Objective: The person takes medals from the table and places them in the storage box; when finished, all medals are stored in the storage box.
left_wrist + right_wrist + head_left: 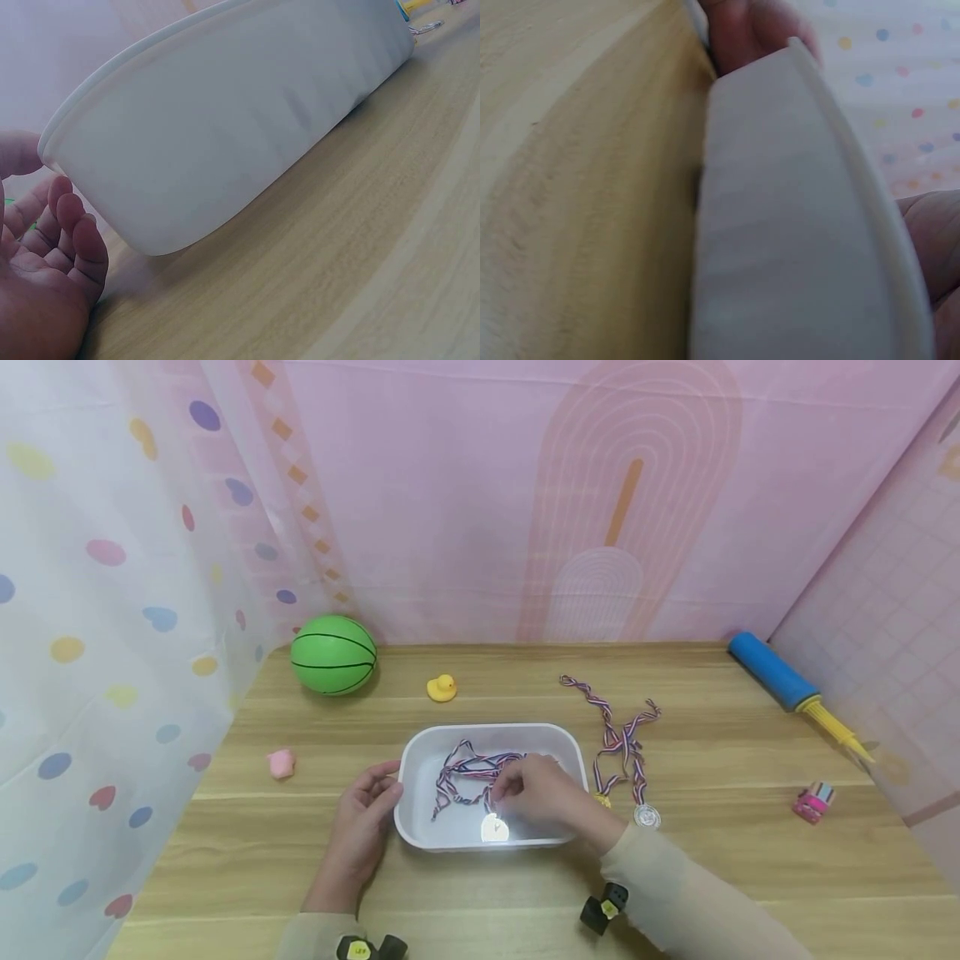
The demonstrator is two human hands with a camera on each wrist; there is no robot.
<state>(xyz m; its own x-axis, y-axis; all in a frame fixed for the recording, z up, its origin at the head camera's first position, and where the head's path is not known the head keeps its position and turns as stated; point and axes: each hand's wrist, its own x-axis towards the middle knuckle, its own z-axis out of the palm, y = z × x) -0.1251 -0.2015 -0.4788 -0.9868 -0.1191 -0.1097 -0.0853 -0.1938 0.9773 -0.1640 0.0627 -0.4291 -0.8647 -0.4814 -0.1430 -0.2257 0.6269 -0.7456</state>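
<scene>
White tray (420, 752) holds medal (494, 828) under right hand (543, 793).

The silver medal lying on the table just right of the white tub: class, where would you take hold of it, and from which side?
Pinch the striped ribbon just above the silver medal, coming from above. The disc lies flat on the table, leaving little edge to grip, while the ribbon is loose and bunched. The white tub and right hand sit close on its left, so the right side looks freer.
</scene>
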